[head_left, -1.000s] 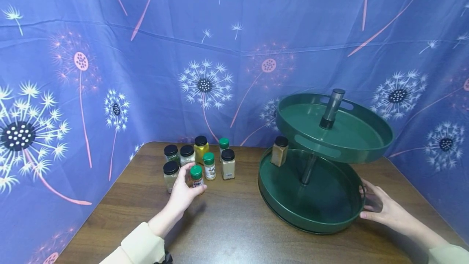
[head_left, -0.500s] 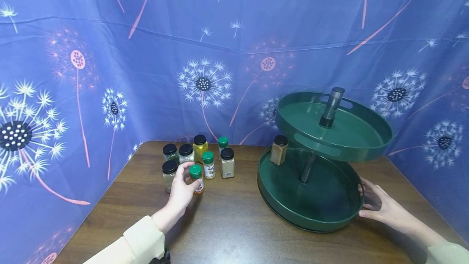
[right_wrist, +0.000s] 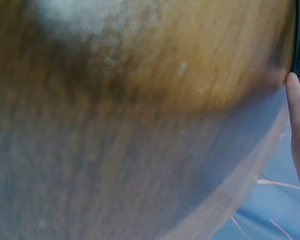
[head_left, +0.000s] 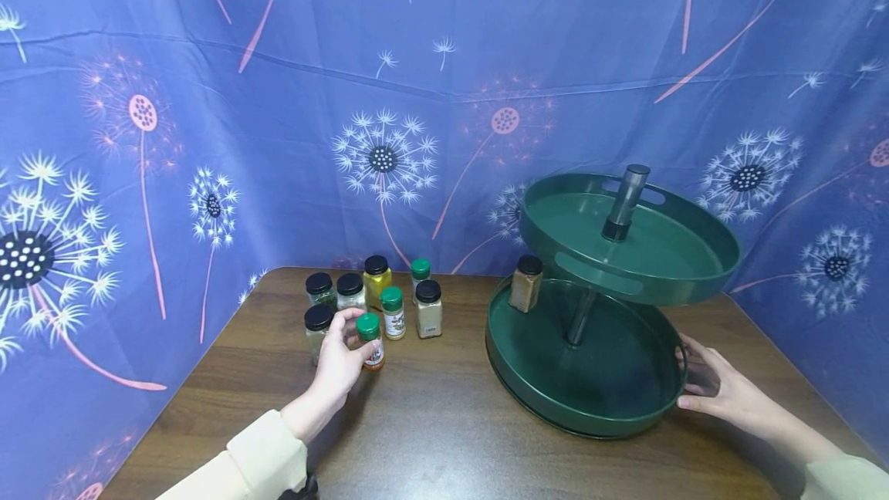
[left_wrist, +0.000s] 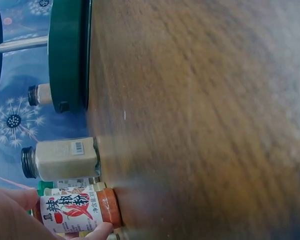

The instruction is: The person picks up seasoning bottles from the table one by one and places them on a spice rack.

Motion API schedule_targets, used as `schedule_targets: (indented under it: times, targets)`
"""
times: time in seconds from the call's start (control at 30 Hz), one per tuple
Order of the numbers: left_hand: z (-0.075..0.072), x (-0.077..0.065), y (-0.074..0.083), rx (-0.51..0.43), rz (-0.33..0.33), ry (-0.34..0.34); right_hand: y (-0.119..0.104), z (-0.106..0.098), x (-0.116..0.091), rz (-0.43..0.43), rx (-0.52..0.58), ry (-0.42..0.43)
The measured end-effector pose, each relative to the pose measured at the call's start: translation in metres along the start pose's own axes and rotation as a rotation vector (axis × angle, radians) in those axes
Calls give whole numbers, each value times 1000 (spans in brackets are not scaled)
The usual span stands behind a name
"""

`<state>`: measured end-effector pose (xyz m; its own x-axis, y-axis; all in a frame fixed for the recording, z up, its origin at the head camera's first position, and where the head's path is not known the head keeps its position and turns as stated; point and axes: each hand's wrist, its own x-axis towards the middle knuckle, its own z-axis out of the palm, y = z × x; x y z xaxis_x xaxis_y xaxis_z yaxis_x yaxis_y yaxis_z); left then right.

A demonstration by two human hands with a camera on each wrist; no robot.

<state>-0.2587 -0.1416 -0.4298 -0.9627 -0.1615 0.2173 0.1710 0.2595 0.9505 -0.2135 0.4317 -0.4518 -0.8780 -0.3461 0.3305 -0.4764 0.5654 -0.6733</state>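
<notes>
In the head view, my left hand holds a small chili powder shaker with a green lid, thumb on its near side. The left wrist view shows the white label and red powder of this chili shaker, its base close to the tabletop. My right hand holds the right side of the lower tier of a dark green two-tier round tray, thumb against the outer wall. Some right fingers are hidden by the rim. In the right wrist view, the fingers reach the tray's edge.
Several spice jars stand around the left hand, including a black-lidded beige jar and a green-lidded shaker. A brown spice jar stands at the lower tier's back left. The upper tier overhangs the lower one. Blue cloth hangs behind the table.
My left thumb has drawn back and closed against the chili shaker, so more of its label and base shows. The right hand keeps its place on the tray.
</notes>
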Motion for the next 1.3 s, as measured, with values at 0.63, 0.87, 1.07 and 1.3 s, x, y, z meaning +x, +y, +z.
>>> schedule_targets:
  times: [0.63,0.87,1.07,1.3]
  targets:
    - [-6,6,17,-9,26,-64,3,-1,1,-39,72,-19]
    - [-5,13,29,2,69,-115,2,-1,1,-29,46,-13]
    - [-5,16,42,31,94,-149,4,-1,-1,-11,34,-16]
    - [-6,20,49,34,83,-164,2,-2,0,-12,22,-13]
